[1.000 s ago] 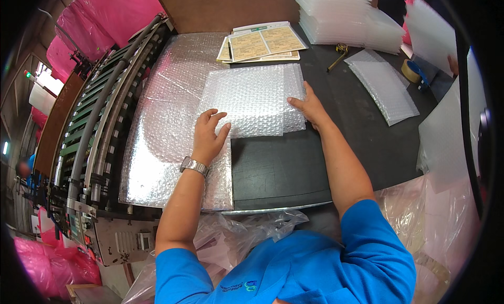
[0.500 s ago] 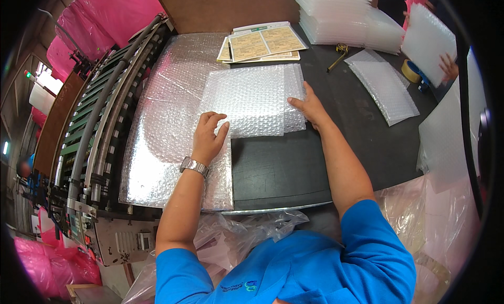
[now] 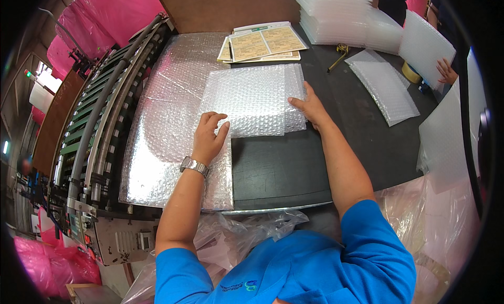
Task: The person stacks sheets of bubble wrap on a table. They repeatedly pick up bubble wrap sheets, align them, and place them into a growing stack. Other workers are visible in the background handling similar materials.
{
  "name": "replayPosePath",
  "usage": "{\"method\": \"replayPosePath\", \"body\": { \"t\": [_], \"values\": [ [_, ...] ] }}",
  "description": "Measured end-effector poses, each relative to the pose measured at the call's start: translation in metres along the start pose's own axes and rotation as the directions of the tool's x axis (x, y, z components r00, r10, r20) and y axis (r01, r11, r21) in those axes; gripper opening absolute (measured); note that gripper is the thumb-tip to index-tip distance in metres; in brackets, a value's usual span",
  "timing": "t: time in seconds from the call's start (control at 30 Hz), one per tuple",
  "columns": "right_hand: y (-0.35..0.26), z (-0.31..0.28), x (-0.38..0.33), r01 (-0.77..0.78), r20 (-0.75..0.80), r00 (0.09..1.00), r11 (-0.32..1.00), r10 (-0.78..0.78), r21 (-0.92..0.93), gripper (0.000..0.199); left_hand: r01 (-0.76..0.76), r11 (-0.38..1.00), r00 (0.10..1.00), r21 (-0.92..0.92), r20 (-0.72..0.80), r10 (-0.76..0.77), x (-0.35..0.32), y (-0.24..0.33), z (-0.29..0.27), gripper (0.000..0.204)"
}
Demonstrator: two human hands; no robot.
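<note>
At frame centre, the clear bubble-wrap bag stack (image 3: pixel 252 99), long axis left-right, lies between the flat, spread-fingered left hand (image 3: pixel 209 138) and right hand (image 3: pixel 310 105), each pressing an edge.

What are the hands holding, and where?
Nothing is gripped. The left hand lies flat on the bubble wrap stack's near left corner, and the right hand presses its right edge.

Black worktable (image 3: pixel 283 167), grey roller conveyor machine (image 3: pixel 94 125) at its left edge, pink plastic bags (image 3: pixel 113 15) beyond, brown board backdrop (image 3: pixel 220 7).
</note>
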State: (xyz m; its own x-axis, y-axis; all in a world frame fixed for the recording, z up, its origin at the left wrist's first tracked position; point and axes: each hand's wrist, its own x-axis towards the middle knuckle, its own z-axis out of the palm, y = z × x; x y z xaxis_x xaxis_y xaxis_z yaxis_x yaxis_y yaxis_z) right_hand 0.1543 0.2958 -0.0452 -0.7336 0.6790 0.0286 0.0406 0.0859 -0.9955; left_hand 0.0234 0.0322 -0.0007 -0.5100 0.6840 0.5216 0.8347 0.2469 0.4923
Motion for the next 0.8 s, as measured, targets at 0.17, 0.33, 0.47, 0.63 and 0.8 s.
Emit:
{"method": "replayPosePath", "body": {
  "t": [0.17,0.33,0.47,0.63,0.8],
  "values": [
    [0.0004,0.0003,0.0002,0.015,0.001,1.0,1.0,-0.015,0.003,0.085,0.008,1.0,1.0,-0.009,0.0,-0.008,-0.0002,-0.0001,-0.0003,0.021],
    [0.0013,0.0003,0.0009,0.006,-0.001,1.0,1.0,-0.006,0.015,0.086,0.011,1.0,1.0,-0.014,0.002,-0.011,0.0001,-0.0001,-0.0001,0.021],
    [0.0036,-0.0001,0.0022,0.011,-0.005,1.0,1.0,-0.011,-0.005,0.086,0.007,1.0,1.0,-0.016,0.003,-0.007,-0.0001,-0.0013,0.0002,0.021],
    [0.003,-0.0004,0.0023,0.01,-0.003,1.0,1.0,-0.01,-0.013,0.086,0.0,1.0,1.0,-0.003,0.0,0.0,0.0004,0.0004,-0.0003,0.021],
    [0.0029,-0.0006,0.0019,0.009,0.005,1.0,1.0,-0.009,-0.002,0.086,0.012,1.0,1.0,-0.012,0.013,-0.012,-0.0002,0.0033,-0.0021,0.019]
  ]
}}
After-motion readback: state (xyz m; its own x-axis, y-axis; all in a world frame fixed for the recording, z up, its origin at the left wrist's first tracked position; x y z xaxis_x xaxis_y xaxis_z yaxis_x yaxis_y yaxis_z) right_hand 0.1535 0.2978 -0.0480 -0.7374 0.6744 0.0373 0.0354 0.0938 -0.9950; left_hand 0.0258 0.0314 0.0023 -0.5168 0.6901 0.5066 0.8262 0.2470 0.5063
